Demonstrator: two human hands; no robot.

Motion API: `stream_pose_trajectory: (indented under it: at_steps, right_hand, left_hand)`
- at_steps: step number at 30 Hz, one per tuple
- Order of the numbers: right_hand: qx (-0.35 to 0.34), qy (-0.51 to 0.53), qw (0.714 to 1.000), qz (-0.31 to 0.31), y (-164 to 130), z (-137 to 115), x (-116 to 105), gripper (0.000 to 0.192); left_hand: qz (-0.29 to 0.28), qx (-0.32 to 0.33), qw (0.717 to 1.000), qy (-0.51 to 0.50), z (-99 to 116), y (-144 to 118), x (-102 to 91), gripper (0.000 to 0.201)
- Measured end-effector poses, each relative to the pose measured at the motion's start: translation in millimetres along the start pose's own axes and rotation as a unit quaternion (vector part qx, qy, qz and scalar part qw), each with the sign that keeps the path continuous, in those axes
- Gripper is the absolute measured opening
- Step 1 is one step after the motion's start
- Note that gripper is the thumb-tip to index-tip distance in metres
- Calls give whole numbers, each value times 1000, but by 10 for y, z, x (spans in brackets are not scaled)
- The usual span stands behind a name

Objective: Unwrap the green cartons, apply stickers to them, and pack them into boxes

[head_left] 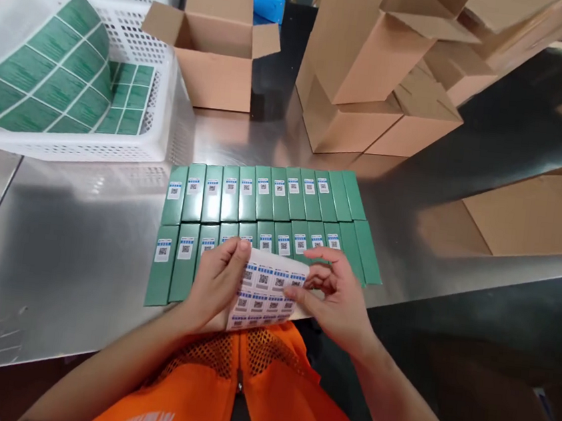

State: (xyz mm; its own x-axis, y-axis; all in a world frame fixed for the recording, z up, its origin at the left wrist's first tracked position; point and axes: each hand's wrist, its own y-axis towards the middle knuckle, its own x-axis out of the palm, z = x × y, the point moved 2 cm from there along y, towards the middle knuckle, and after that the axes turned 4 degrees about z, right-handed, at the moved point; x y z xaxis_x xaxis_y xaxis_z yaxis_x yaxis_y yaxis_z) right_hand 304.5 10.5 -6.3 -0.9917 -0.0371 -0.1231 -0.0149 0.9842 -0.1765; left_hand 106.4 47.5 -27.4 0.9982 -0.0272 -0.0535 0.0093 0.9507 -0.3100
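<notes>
Both forearms come in from the near edge, hands meeting at mid-view in front of an orange mesh-panelled vest (281, 398). Left hand (216, 277): fingers curled, thumb laid along the face of a white paper sheet of printed labels (266, 303), pinching its left edge. Right hand (335, 293): half-curled at the sheet's upper right, thumb tip over the printed face, index extended across the top corner; can't tell whether it's pinching a label. Sheet sits between the hands, tilted toward the wearer, over the near edge of the bare metal desk (72, 235). It carries rows of small rectangular labels, blue strip on top, dark square code below; upper band is blank white. Just beyond: narrow green glossy boxes (261, 205), packed side by side in two rows. Same style of label on most; the two rightmost in each row show plain green. Hands partly cover the lower row. Back left: white perforated plastic basket (175, 119) with green printed sheets (54, 73), open brown cardboard box (219, 82) beside it. Stacked brown cartons (376, 66) back right.
</notes>
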Motion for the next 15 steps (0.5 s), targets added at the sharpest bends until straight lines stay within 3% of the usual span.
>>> stream_pose_trajectory:
  at_steps: [5, 8, 9, 11, 13, 15]
  right_hand:
    - [-14, -63, 996, 54, 86, -41, -47, 23]
    - [-66, -86, 989, 98, 95, -71, -50, 12]
    - [-87, -93, 986, 110, 97, -79, -46, 9]
    - [-117, -103, 981, 115, 102, -86, -37, 4]
    - [-115, -98, 982, 112, 110, -75, -35, 9]
    - [-100, -79, 985, 115, 113, -57, -39, 18]
  left_hand:
    - [-50, 36, 985, -162, -93, 33, -87, 24]
    - [-116, 45, 968, -216, -109, 16, -105, 50]
    - [-129, 51, 968, -207, -100, 7, -102, 55]
    - [-132, 53, 977, -159, -77, -4, -88, 46]
    - [-110, 37, 988, -98, -58, -4, -72, 25]
    - [-86, 20, 994, -60, -42, 2, -58, 25]
